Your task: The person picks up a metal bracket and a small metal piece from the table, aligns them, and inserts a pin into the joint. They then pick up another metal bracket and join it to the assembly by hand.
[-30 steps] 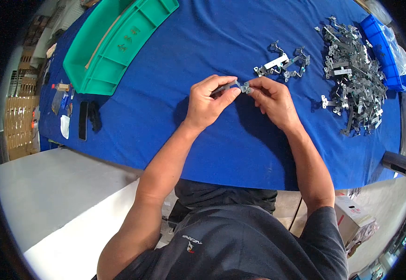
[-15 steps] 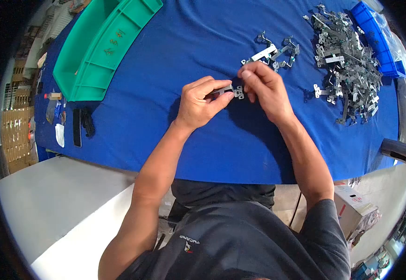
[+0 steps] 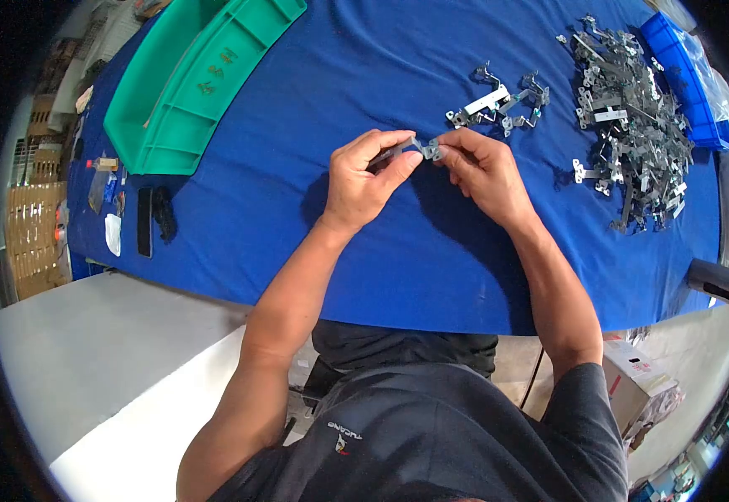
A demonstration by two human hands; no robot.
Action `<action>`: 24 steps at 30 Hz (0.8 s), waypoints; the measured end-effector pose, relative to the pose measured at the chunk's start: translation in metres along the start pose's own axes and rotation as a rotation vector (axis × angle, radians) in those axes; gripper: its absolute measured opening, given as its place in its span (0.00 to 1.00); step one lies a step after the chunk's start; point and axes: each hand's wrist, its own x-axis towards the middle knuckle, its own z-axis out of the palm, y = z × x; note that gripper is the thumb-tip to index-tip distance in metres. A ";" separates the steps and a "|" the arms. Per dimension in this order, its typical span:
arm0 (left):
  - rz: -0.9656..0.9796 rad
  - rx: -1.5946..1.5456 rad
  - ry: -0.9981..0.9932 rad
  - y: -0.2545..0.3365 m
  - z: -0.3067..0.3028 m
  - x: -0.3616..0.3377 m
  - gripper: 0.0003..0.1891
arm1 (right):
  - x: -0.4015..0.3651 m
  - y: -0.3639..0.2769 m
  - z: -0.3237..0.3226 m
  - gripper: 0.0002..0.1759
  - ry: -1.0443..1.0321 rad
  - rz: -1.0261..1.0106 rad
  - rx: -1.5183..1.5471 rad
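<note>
A metal hinge (image 3: pixel 428 151) with a holed plate at its right end is held above the blue cloth. My left hand (image 3: pixel 363 177) pinches its long body between thumb and fingers, hiding part of it. At the plate end, my right hand (image 3: pixel 486 173) is closed with thumb and forefinger on the metal. Just beyond my right hand lie a few similar hinges (image 3: pixel 488 102). Farther right spreads a big heap of hinges (image 3: pixel 624 125), with several loose ones at its near-left edge.
A green bin (image 3: pixel 172 142) stands at the far left, and a blue bin (image 3: pixel 691 84) borders the heap. A black phone-like slab (image 3: pixel 144 222) lies on the left of the blue cloth (image 3: pixel 364 276). A dark cylinder (image 3: pixel 716 280) sits at the right edge.
My right hand has moved from just above the plate down onto the hinge's end and now grips it. The hinge has tilted in my left hand. The whole view has shifted slightly.
</note>
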 end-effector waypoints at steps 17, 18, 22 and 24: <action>0.053 0.067 -0.056 0.009 0.002 0.000 0.13 | 0.004 0.004 0.003 0.11 0.191 -0.083 0.420; 0.044 0.048 -0.026 0.010 0.002 0.001 0.12 | 0.004 0.004 0.002 0.11 0.146 -0.057 0.321; -0.056 -0.075 0.094 0.004 0.000 -0.001 0.11 | 0.001 -0.001 0.000 0.11 0.029 0.005 0.097; -0.060 -0.108 0.069 0.003 -0.001 -0.001 0.12 | 0.001 0.002 0.002 0.11 0.028 -0.031 0.035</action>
